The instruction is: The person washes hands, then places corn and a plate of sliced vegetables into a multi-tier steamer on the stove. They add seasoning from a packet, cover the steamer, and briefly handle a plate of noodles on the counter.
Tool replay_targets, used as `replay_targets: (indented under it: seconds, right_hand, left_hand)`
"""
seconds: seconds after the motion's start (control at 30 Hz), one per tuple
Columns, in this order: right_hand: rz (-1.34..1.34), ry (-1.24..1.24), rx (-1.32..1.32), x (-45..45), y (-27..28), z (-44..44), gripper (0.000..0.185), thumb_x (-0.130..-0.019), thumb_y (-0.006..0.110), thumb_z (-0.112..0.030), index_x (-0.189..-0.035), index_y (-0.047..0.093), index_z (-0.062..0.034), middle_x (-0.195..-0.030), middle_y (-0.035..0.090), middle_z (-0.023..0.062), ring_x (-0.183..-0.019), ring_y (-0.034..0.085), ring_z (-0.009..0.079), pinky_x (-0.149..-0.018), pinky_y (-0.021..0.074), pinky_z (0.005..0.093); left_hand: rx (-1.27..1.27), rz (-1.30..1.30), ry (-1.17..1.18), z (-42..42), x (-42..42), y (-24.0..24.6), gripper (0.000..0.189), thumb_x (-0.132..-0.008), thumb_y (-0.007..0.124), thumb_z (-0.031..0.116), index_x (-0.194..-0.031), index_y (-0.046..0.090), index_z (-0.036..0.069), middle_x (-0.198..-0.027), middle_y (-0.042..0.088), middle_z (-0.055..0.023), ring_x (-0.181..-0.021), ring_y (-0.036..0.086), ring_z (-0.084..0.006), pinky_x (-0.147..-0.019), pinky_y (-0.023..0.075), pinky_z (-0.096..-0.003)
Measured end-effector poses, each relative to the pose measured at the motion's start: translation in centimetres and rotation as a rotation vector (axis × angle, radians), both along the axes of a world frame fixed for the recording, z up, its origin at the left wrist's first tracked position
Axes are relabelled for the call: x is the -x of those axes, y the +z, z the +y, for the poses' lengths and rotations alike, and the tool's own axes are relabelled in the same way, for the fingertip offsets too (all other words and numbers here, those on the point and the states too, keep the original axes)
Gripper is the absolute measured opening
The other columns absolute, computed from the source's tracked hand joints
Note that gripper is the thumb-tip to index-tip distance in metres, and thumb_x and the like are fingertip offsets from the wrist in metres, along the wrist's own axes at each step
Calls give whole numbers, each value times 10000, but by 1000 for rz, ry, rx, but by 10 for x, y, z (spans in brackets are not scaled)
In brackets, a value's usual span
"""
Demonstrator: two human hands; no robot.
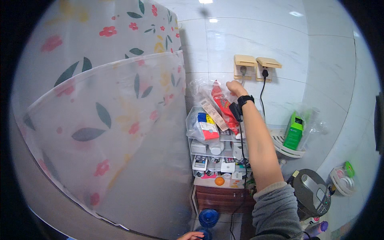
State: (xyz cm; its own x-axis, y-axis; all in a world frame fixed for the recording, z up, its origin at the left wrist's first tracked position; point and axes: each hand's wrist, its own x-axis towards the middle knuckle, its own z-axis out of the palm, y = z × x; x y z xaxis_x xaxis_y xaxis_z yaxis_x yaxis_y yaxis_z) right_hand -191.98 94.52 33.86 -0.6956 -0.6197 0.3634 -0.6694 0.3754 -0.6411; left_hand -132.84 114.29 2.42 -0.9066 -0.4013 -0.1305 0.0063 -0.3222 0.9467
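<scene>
My right hand reaches up to the top of a white shelf rack, its fingers curled at a clear plastic bag; whether they grip it is hidden. Beside the hand, a red package and a long printed paper strip stand in the bag. A black band with a small black device sits on the wrist. Lower down, another plastic bag holds a blue, white and red box. My left hand shows only partly at the bottom edge, near a blue plastic container; its grip cannot be made out.
A flower-patterned plastic cover drapes a large appliance at left. Two wall sockets with plugs and hanging cords are behind the hand. At right are a corner shelf with a green box and a dark electric cooker. An orange lies below the rack.
</scene>
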Motion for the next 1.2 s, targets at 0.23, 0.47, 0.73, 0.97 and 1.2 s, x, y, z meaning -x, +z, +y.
replay_targets:
  seconds: [0.23, 0.47, 0.73, 0.97, 1.2]
  right_hand:
    - [-335, 81, 2, -44, -20, 51, 817, -922, 294, -670, -1410, 394, -23, -1272, 510, 313, -1005, 601, 359, -808, 482, 507]
    - [-305, -161, 366, -52, -34, 51, 1028, -859, 384, -715, -1426, 227, 128, -1368, 365, 406, -1293, 416, 452, -1056, 352, 516]
    - [-98, 142, 951, -206, -58, 147, 517, -918, 588, -361, -1218, 431, 29, -1132, 566, 198, -1077, 570, 306, -897, 476, 414]
    - [80, -63, 914, -384, -176, 314, 246, -832, 657, -225, -989, 612, -41, -992, 553, 133, -822, 622, 229, -776, 502, 358]
    - [51, -268, 375, -514, -319, 454, 144, -789, 602, -131, -867, 527, -36, -884, 543, 134, -853, 555, 311, -743, 453, 408]
  left_hand:
    - [276, 64, -86, 5, -2, 7, 291, -989, 502, 92, -1274, 505, 32, -1071, 575, -19, -949, 533, -86, -836, 438, -219]
    - [439, 50, -132, 14, -10, 16, 290, -994, 519, 157, -1258, 513, 39, -1025, 572, -14, -889, 521, -79, -796, 423, -198]
    - [415, 10, -280, 20, -41, 28, 254, -1001, 503, 150, -1211, 555, 16, -1093, 617, -64, -963, 577, -141, -854, 455, -273]
    - [527, -6, -540, 35, -85, -3, 195, -932, 495, -9, -1116, 561, -9, -1020, 618, -98, -956, 579, -155, -887, 450, -290]
    - [580, 104, -829, 76, -111, -9, 234, -892, 498, -67, -1104, 588, -21, -1012, 646, -93, -957, 622, -178, -872, 463, -276]
